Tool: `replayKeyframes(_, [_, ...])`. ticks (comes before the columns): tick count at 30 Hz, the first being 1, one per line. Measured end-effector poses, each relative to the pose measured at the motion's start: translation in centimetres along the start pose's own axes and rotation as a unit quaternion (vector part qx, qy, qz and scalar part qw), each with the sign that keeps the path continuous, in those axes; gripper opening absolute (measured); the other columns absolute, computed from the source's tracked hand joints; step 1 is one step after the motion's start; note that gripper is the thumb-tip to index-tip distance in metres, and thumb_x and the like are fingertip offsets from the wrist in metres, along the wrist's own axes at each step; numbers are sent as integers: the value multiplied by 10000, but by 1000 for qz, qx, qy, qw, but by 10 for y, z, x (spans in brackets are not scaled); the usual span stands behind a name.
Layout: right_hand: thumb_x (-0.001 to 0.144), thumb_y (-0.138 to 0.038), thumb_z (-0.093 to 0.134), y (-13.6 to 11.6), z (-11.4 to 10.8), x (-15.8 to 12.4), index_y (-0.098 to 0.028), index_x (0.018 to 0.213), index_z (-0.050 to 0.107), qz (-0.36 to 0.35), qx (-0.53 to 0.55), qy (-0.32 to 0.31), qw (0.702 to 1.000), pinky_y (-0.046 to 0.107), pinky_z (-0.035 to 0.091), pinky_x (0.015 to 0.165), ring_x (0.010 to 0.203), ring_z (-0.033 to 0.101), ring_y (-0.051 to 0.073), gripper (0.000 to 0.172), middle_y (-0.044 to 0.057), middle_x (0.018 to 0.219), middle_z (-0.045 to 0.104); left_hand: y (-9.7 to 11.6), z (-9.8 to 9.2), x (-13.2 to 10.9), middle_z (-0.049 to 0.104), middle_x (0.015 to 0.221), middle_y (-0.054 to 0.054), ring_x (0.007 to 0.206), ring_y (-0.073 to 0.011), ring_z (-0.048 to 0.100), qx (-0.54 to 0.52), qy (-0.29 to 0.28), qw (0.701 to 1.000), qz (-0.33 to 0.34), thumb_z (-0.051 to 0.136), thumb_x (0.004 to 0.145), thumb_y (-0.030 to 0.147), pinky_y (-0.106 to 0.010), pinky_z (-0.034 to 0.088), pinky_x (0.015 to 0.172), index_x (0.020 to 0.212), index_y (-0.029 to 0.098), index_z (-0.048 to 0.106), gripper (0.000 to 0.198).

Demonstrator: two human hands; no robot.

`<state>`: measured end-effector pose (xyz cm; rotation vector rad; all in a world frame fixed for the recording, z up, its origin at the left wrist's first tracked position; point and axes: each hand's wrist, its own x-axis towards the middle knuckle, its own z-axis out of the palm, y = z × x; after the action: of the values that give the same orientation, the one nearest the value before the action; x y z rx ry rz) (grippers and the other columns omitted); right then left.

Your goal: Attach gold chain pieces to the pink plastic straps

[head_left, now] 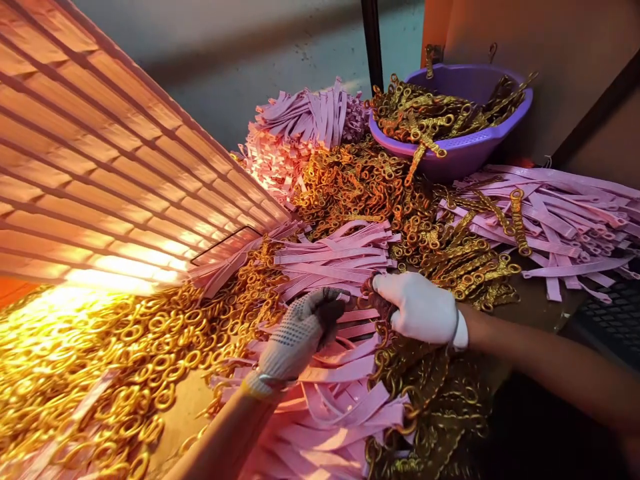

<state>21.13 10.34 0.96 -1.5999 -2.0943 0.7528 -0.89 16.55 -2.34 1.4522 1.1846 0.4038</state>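
My left hand [303, 327], in a pale glove with dark dots and darkened fingertips, is closed in a pinch. A small pale end of a pink strap shows at its fingertips. Facing it, a little apart, my right hand [420, 308] wears a white glove and is closed round gold ring-ended pieces [384, 332], partly hidden by its dark fingertips. Under and between the hands lie many flat pink straps [335, 257]. Beneath my right hand is a heap of braided gold pieces with rings at their ends [435, 393].
A large heap of gold rings [125, 347] spreads at the left, below a slanted, ribbed panel [125, 153] in bright light. A purple basin [460, 153] of gold pieces stands at the back right. More pink straps lie in a bundle [310, 120] behind and a pile [565, 220] to the right.
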Motion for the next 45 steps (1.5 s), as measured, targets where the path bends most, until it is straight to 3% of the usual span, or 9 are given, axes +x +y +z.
replayKeyframes(2, [808,-124,531,-9,5,0,-173,1023,638,-10,-68,-19,997,276,381,691,822,631,192,245,69,943,716,3,-2,-12,440,447,69,361,-65,284,-102,-25,992,-70,615,846,495,-164,198,359,867,181,596,316])
replayKeyframes(6, [791,-131,521,-20,23,5,-169,1065,622,-27,-143,-43,988,301,394,676,877,657,225,294,92,984,720,2,6,-25,416,422,69,346,-53,234,-187,-52,975,-106,627,792,560,-167,188,339,718,193,511,392])
replayKeyframes(9, [793,-148,510,-22,32,8,-168,1054,618,-27,-164,-54,985,324,395,644,858,669,245,283,93,952,722,1,15,-28,399,415,61,352,-70,252,-151,-66,983,-78,547,828,583,-184,204,347,693,196,513,411])
replayKeyframes(14, [776,-132,503,-23,28,6,-169,1016,601,-4,-178,-39,983,330,397,655,861,670,248,262,88,935,712,6,24,-29,596,642,-25,564,-119,465,64,10,995,82,578,838,420,-204,359,488,694,170,604,290])
replayKeyframes(18, [799,-114,492,-26,12,1,-184,1025,588,10,-181,-78,980,315,387,640,840,677,231,255,80,934,715,2,24,-26,491,559,28,467,-88,345,26,-71,997,19,564,869,433,-190,274,419,807,165,645,287])
replayKeyframes(21, [805,-144,531,-26,6,-4,-207,1052,578,-7,-194,-107,975,316,343,564,765,676,232,259,78,884,720,-9,25,-25,411,514,58,424,-69,274,-27,-70,997,-20,565,887,483,-182,200,385,826,161,622,333])
replayKeyframes(32, [810,-134,496,-20,18,-8,-165,1119,570,-77,-217,-152,961,322,396,599,848,689,252,319,111,953,715,-7,29,-27,679,801,-54,784,-185,610,-91,-74,992,52,665,845,468,-254,521,708,895,140,710,334])
replayKeyframes(40, [826,-154,500,-20,14,-5,-170,1058,599,11,-232,-160,959,302,398,584,790,703,239,252,101,892,742,-8,39,-25,360,426,73,375,-52,216,-148,-74,985,-56,618,820,600,-172,162,355,767,140,655,465])
replayKeyframes(45, [835,-220,529,-27,13,-8,-181,1012,629,-26,-253,-160,954,292,357,524,767,703,233,207,112,868,744,-12,40,-18,564,570,-9,504,-122,471,-139,-69,988,11,744,732,495,-208,372,432,775,150,704,350])
